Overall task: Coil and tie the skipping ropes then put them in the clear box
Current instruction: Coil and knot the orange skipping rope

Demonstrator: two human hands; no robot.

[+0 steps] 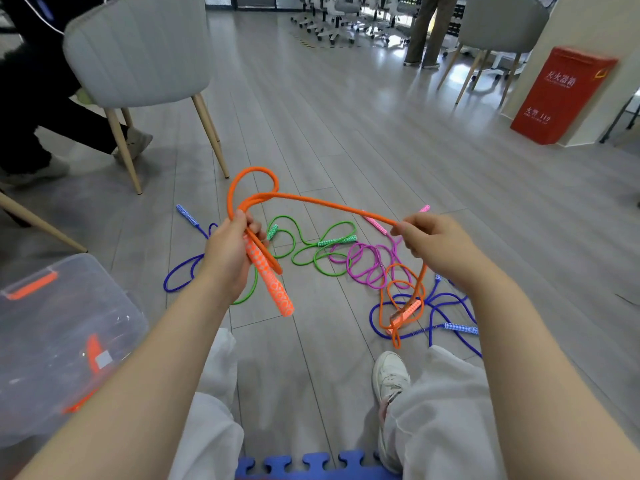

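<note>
A blue foam mat (311,464) lies at the bottom edge of the view, at 6 o'clock, with white trouser legs and a white shoe (390,375) just above it. Both bare forearms reach forward over the grey plank floor (346,109).

The left hand (230,254) is closed around an orange handle (270,278) of the orange rope (311,199). The handle points down toward 5 o'clock. The fingers (254,227) also hold cord that rises from the fist in a loop toward 12 o'clock.

From that loop the cord runs toward 3 o'clock to the right hand (434,242). Its fingers pinch the cord narrowly between thumb and forefinger. Below this hand the cord drops to the floor and ends in loose coils around the second orange handle (405,314), at about 5 o'clock from the hand.

The other ropes lie uncoiled on the floor between and beyond the hands: a green rope (304,252) at centre, a pink rope (367,265) just right of it, and blue rope (433,313) at both sides, tangled with the orange coils on the right.

The clear box (69,341), with orange latches, stands on the floor at 8 o'clock, beside the left forearm. A grey chair (138,50) stands at 11 o'clock and a red cabinet (561,95) at 2 o'clock.
</note>
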